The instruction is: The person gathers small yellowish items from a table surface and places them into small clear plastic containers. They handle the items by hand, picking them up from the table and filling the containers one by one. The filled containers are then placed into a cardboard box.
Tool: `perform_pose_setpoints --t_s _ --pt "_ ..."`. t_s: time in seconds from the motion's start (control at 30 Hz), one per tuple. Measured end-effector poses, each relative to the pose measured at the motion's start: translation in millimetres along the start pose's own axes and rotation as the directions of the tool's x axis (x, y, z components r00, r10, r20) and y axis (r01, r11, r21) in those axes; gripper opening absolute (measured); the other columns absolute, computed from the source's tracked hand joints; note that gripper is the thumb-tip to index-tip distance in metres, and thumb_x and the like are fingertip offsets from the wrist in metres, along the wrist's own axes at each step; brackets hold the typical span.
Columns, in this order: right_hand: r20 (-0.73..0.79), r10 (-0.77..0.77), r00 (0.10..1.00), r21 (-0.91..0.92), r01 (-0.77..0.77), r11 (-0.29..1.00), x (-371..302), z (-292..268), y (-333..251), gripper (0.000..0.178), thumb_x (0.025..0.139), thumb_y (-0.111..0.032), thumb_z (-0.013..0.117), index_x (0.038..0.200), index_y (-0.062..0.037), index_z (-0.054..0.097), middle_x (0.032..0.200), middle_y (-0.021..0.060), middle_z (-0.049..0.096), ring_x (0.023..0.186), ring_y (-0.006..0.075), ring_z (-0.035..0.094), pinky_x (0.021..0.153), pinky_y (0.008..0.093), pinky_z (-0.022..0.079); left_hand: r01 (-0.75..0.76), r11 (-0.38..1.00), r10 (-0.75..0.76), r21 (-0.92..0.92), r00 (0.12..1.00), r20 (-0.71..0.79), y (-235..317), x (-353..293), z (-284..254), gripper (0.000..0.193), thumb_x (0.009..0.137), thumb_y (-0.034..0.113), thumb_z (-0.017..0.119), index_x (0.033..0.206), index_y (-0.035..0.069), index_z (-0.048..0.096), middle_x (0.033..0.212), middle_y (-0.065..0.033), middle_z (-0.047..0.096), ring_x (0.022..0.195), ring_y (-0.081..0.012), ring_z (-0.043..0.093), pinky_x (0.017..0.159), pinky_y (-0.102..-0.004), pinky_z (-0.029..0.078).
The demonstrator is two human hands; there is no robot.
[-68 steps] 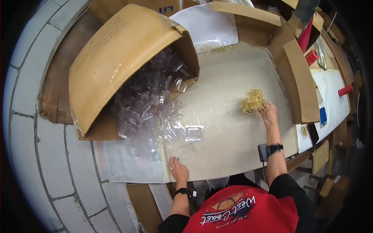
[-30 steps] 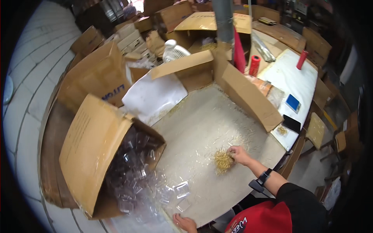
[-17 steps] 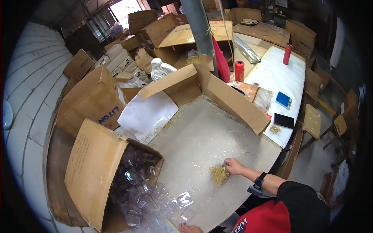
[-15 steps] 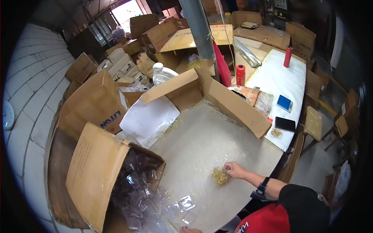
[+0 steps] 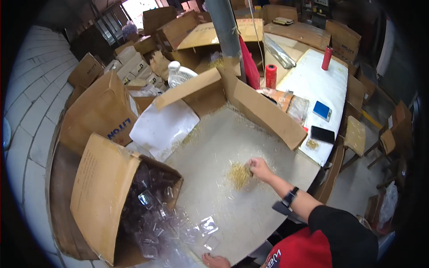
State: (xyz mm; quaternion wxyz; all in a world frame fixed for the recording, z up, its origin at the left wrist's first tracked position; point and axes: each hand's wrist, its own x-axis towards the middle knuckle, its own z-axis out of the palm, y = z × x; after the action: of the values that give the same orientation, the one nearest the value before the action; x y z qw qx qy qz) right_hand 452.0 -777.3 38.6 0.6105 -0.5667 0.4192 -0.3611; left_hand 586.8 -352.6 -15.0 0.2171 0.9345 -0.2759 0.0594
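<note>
On the grey tabletop (image 5: 210, 165) lies a loose pile of thin gold-coloured pins (image 5: 238, 177). My right hand (image 5: 259, 169) touches the pile's right edge, with thumb and fingers drawn together. What sits between the fingertips is too small to make out. My left hand (image 5: 216, 261) rests at the table's near edge, cut off by the bottom of the picture; its visible fingers lie on the surface with nothing seen in them. Just beyond it are small clear plastic boxes (image 5: 208, 225), part of a heap spilling from a tipped cardboard box (image 5: 100, 187).
Cardboard flaps (image 5: 263, 109) wall the table's far side. A white sheet (image 5: 165, 127) leans at the far left. On a white board at right lie a blue scale (image 5: 321, 110), a black phone (image 5: 322, 134) and a red bottle (image 5: 327, 58). A grey post (image 5: 223, 27) rises behind.
My right hand is farther forward beside the pin pile, which now looks wider and more spread. My left hand shows slightly more at the lower edge. The whole view has shifted a little.
</note>
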Motion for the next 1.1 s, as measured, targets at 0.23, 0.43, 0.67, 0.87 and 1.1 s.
perform_pose_setpoints --t_s 0.23,0.43,0.67,0.87,1.1 --pt "-0.165 -0.016 0.986 -0.021 0.013 1.000 65.2 3.0 26.0 0.003 0.082 -0.001 0.062 0.080 0.0000 0.060 0.066 0.0033 0.059 0.055 0.0097 0.053 0.046 0.0252 0.041 0.047 0.999 -0.047 -0.008 0.996 0.079 17.8 2.8 -13.6 0.035 0.075 -0.001 0.045 0.108 -0.009 0.053 0.115 -0.0303 0.052 0.112 -0.0451 0.045 0.100 -0.0498 0.033" --pt "-0.198 -0.128 0.972 -0.128 0.104 0.986 96.3 23.7 9.3 0.002 0.081 0.000 0.061 0.080 0.0010 0.059 0.066 0.0035 0.059 0.056 0.0104 0.054 0.047 0.0253 0.043 0.069 0.998 -0.070 0.016 0.995 0.076 3.7 -9.3 -6.4 0.036 0.077 0.001 0.045 0.111 -0.009 0.052 0.119 -0.0299 0.050 0.114 -0.0445 0.043 0.101 -0.0490 0.031" --pt "-0.183 -0.036 0.982 0.058 0.047 0.997 110.3 40.4 -17.6 0.004 0.079 0.002 0.060 0.077 0.0007 0.057 0.063 0.0049 0.058 0.051 0.0113 0.055 0.046 0.0254 0.046 0.064 0.998 -0.063 -0.016 0.997 0.048 -1.1 -0.1 -0.5 0.038 0.077 0.002 0.046 0.114 -0.007 0.051 0.120 -0.0294 0.049 0.115 -0.0447 0.042 0.102 -0.0491 0.031" --pt "-0.212 -0.008 0.977 0.080 0.026 0.996 117.7 42.9 1.2 0.006 0.078 -0.001 0.064 0.075 -0.0004 0.058 0.063 0.0038 0.057 0.050 0.0109 0.053 0.045 0.0255 0.044 0.099 0.993 -0.095 -0.058 0.993 0.063 -0.1 6.3 4.0 0.040 0.074 0.001 0.047 0.113 -0.007 0.049 0.120 -0.0264 0.048 0.114 -0.0439 0.042 0.100 -0.0496 0.031" --pt "-0.206 -0.016 0.979 0.211 0.060 0.976 113.0 66.5 -31.8 0.003 0.079 0.000 0.061 0.076 -0.0012 0.060 0.063 0.0013 0.055 0.054 0.0085 0.051 0.047 0.0236 0.042 0.088 0.995 -0.089 -0.053 0.996 -0.011 -11.2 3.1 13.8 0.038 0.069 0.000 0.045 0.107 -0.003 0.049 0.117 -0.0211 0.047 0.111 -0.0413 0.042 0.097 -0.0490 0.031"
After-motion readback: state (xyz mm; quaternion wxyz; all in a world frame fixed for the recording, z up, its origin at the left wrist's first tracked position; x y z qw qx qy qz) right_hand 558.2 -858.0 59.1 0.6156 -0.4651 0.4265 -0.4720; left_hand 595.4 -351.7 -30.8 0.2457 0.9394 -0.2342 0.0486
